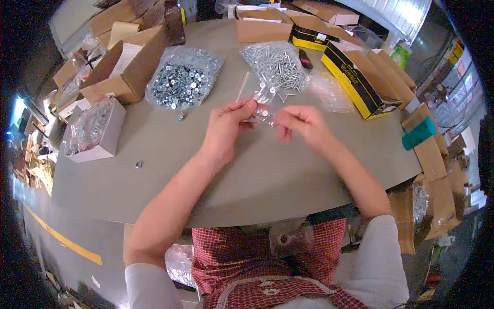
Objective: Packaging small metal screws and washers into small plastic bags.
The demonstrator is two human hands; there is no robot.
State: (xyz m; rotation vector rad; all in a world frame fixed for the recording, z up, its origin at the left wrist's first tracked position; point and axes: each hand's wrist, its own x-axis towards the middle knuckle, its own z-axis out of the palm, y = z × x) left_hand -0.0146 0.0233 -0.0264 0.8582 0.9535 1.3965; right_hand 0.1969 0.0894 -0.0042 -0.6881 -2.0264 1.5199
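Over the middle of the table, my left hand [229,123] is closed, thumb against fingers, on a small clear plastic bag [265,114] with some small shiny metal pieces in or behind it. My right hand [306,126] is slightly blurred, its fingers bent and pinched at the bag's right side. Just beyond lies a large clear bag of screws [280,67], some spilling out at its near edge. To its left sits another large clear bag, full of flanged metal nuts [182,85]. Flat clear small bags [333,95] lie to the right of the screws.
Two loose nuts lie on the grey table [247,180], one being the left nut [138,165]. A white box of clear bags [98,131] and a cardboard box [126,69] stand left. Black-and-yellow boxes [355,85] and a teal cylinder [419,133] are right. A dark bottle [174,23] stands behind.
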